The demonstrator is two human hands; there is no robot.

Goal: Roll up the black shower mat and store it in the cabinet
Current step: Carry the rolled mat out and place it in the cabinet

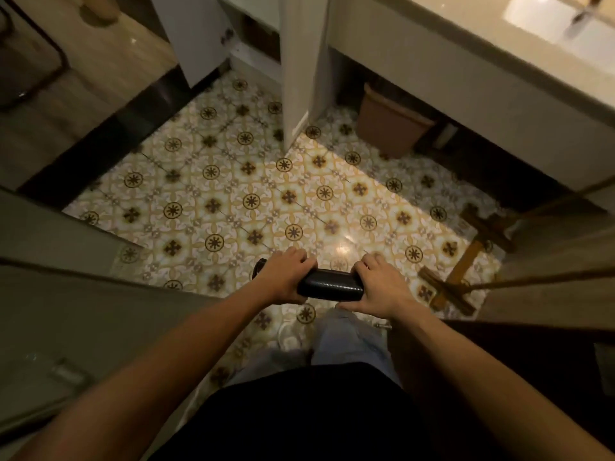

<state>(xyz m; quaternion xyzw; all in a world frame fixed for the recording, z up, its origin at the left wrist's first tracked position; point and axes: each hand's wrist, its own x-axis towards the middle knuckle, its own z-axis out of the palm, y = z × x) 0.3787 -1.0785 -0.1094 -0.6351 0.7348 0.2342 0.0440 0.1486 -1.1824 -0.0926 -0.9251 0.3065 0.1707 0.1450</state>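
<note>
The black shower mat (pixel 327 285) is rolled into a tight horizontal cylinder and held in the air above the patterned tile floor (pixel 233 194). My left hand (pixel 283 277) grips its left part, and a short dark end of the roll sticks out past that hand. My right hand (pixel 379 287) wraps around the right end. The cabinet (pixel 233 34) stands ahead at the top of the view, with a white door (pixel 196 38) swung open and a dark interior behind it.
A white vanity counter (pixel 499 61) runs along the right, with a brown bin (pixel 389 124) underneath. A white panel edge (pixel 296 78) stands between cabinet and vanity. A wooden stool frame (pixel 466 261) sits at right. Glass panels flank me on both sides.
</note>
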